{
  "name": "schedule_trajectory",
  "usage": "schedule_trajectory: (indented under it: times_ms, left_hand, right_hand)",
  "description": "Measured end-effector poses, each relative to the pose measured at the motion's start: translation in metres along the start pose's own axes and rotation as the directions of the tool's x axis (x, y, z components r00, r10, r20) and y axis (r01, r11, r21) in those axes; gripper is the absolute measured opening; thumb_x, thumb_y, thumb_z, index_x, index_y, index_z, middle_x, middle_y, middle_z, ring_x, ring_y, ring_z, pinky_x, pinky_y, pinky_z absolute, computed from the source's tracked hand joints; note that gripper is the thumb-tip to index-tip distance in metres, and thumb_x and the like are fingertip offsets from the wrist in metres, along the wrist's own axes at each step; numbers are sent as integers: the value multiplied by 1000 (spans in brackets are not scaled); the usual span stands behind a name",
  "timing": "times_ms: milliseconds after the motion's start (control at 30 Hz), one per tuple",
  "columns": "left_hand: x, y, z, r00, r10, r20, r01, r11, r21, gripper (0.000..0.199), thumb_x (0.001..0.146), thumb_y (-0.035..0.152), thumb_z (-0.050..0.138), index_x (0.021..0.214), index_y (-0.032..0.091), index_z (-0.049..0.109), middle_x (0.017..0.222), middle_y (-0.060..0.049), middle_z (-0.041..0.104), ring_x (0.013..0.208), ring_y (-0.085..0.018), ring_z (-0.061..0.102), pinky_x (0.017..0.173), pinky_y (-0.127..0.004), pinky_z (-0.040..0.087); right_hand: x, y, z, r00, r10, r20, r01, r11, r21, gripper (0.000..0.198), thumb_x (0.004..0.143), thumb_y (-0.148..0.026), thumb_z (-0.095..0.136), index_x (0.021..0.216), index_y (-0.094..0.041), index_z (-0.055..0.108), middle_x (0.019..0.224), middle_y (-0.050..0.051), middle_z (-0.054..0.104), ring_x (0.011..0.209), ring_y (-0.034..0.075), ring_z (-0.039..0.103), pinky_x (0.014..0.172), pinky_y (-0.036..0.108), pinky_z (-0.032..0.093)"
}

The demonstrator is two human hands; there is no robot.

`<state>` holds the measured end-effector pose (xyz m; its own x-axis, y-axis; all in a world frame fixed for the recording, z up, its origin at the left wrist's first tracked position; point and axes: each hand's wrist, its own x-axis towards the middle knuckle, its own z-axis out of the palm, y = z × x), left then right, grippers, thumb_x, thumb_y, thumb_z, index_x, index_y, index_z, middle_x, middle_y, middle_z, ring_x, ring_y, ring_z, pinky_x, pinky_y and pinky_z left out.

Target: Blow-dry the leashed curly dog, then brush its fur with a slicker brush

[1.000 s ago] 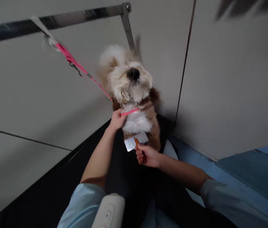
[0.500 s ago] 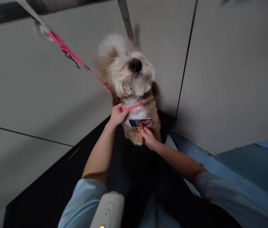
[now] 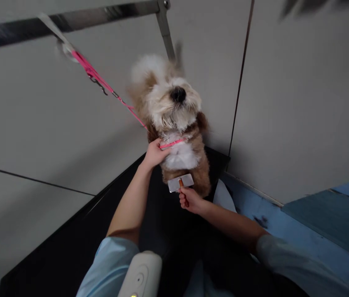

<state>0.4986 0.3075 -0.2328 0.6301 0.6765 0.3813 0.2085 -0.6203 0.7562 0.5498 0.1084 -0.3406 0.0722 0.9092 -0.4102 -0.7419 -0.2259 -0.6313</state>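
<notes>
A small white and brown dog [image 3: 174,119] stands on a black table [image 3: 78,235] with its muzzle lifted. A pink leash [image 3: 106,86] runs from a metal bar [image 3: 69,20] to a loop round its neck. My left hand [image 3: 154,153] grips the pink loop at the dog's throat. My right hand [image 3: 189,200] holds a slicker brush [image 3: 180,182] by its orange handle, the metal head against the fur low on the dog's chest.
Grey wall panels stand behind the dog. A blue surface [image 3: 316,218] lies to the right of the table. A white device [image 3: 141,274] sits at the bottom middle, close to me.
The brush went up onto the dog's chest half a second ago and has come back down to the lower chest. My left hand has kept its hold on the leash loop.
</notes>
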Motion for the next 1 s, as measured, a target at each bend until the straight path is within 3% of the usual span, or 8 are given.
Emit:
schedule_trajectory:
  times_ms: [167, 333, 500, 700, 767, 833, 900, 1000]
  left_hand:
    - [0, -1, 2, 999, -23, -47, 22, 1000, -13, 28, 63, 34, 85, 76, 14, 70, 71, -2, 70, 65, -16, 60, 65, -27, 49]
    - [1, 4, 2, 999, -47, -28, 46, 999, -13, 27, 62, 36, 82, 74, 16, 69, 72, -2, 71, 68, -18, 63, 70, -30, 52]
    - [0, 9, 2, 998, -28, -63, 31, 999, 45, 31, 64, 41, 83, 75, 17, 68, 72, -3, 71, 68, -19, 63, 67, -29, 50]
    - [-2, 6, 6, 997, -20, -74, 28, 994, 110, 32, 65, 45, 82, 78, 19, 68, 72, -3, 70, 67, -20, 62, 67, -30, 48]
    - [-4, 5, 6, 998, -1, -70, 6, 998, 70, 36, 67, 48, 82, 82, 19, 69, 77, -4, 72, 71, -21, 65, 70, -31, 51]
    - [-5, 5, 5, 997, 9, -81, -2, 996, 90, 37, 67, 50, 83, 78, 19, 66, 72, -3, 69, 68, -19, 62, 68, -30, 49]
    - [-5, 4, 5, 995, 9, -97, 7, 988, 157, 38, 65, 50, 84, 69, 21, 59, 61, 2, 60, 60, -16, 53, 62, -28, 44]
    - [-5, 5, 5, 995, 4, -102, 16, 981, 194, 36, 63, 45, 83, 65, 22, 55, 58, 3, 56, 58, -15, 49, 59, -27, 39]
  right_hand:
    - [4, -10, 1, 974, -216, -73, 211, 975, -73, 26, 99, -47, 64, 94, -24, 52, 53, -13, 44, 45, 7, 40, 49, 17, 31]
    - [-2, -4, 1, 995, -101, -1, 100, 982, -158, 38, 91, -56, 70, 86, -24, 50, 49, -13, 42, 40, 8, 34, 43, 19, 25]
    - [1, -20, -5, 946, -324, -20, 294, 880, -373, 30, 97, -52, 60, 88, -25, 50, 51, -13, 40, 45, 8, 36, 48, 20, 30]
    - [-6, -35, -8, 964, -267, -10, 229, 843, -487, 33, 97, -48, 61, 76, -25, 51, 49, -9, 44, 43, 10, 38, 46, 24, 27]
    - [-14, -68, -13, 920, -386, 68, 341, 702, -625, 32, 99, -43, 62, 75, -23, 54, 54, -6, 50, 51, 11, 45, 53, 24, 31]
    - [-27, -113, -25, 866, -474, 159, 361, 374, -854, 31, 98, -35, 65, 71, -21, 58, 63, 0, 61, 64, 14, 53, 61, 27, 33]
    - [-43, -152, -40, 868, -482, 120, 193, 104, -976, 27, 100, -32, 63, 77, -19, 67, 76, 6, 69, 74, 18, 60, 67, 30, 34]
    - [-62, -177, -48, 853, -522, -12, -49, -56, -997, 25, 102, -29, 60, 85, -16, 74, 87, 14, 74, 81, 23, 65, 73, 33, 36]
